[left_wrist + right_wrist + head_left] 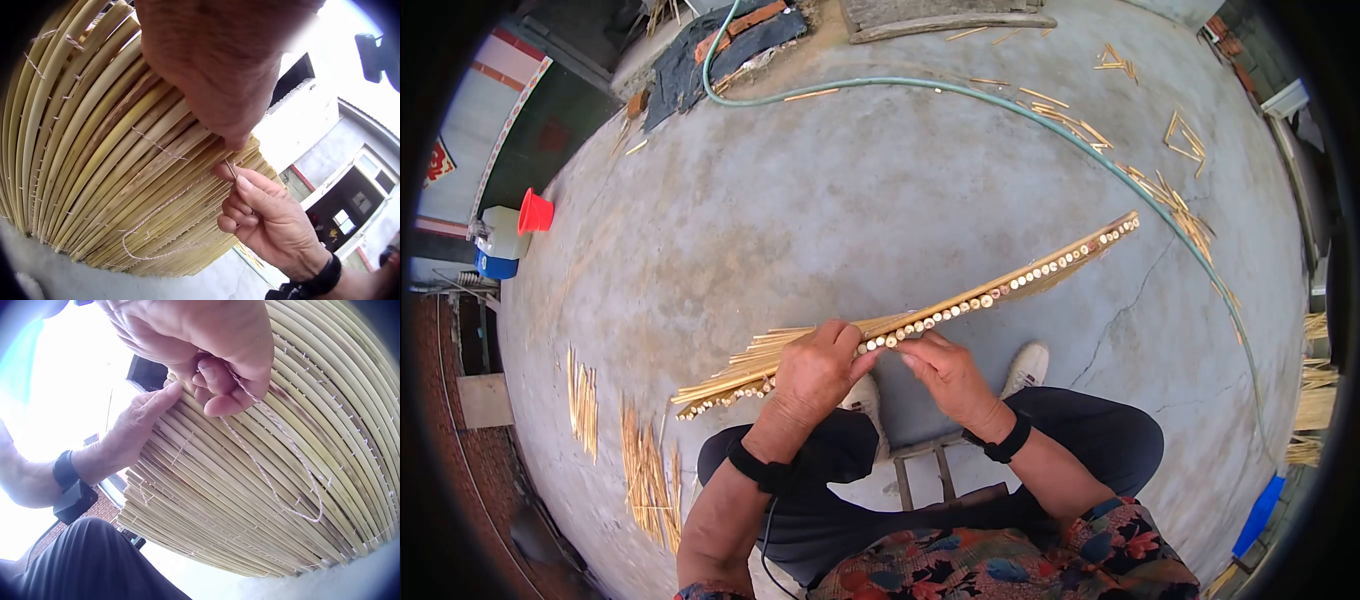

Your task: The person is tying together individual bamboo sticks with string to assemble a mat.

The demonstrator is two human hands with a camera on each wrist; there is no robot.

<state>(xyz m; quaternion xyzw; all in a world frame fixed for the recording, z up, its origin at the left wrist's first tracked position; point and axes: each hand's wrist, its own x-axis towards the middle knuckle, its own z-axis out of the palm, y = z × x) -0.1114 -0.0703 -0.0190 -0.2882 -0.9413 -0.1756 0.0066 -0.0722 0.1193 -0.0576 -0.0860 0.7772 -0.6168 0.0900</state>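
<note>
A mat of pale plant stalks (970,302), stitched in rows with twisted thread, stands on edge in front of the person's knees, cut ends up. The left hand (810,370) grips its upper edge, thumb on the near side and fingers over the top. Close beside it, the right hand (955,380) pinches a thin needle (230,169) between thumb and forefinger at the mat's face, near the upper edge. From the right hand a pink-and-white thread (320,512) hangs in a long loop against the stalks. The needle's tip is hidden.
Loose stalks (650,480) lie on the concrete at left, with more stalks (1190,225) along a green hose (900,82). A red bucket (535,212) stands far left. Between the person's shoes is part of a low wooden frame (925,475).
</note>
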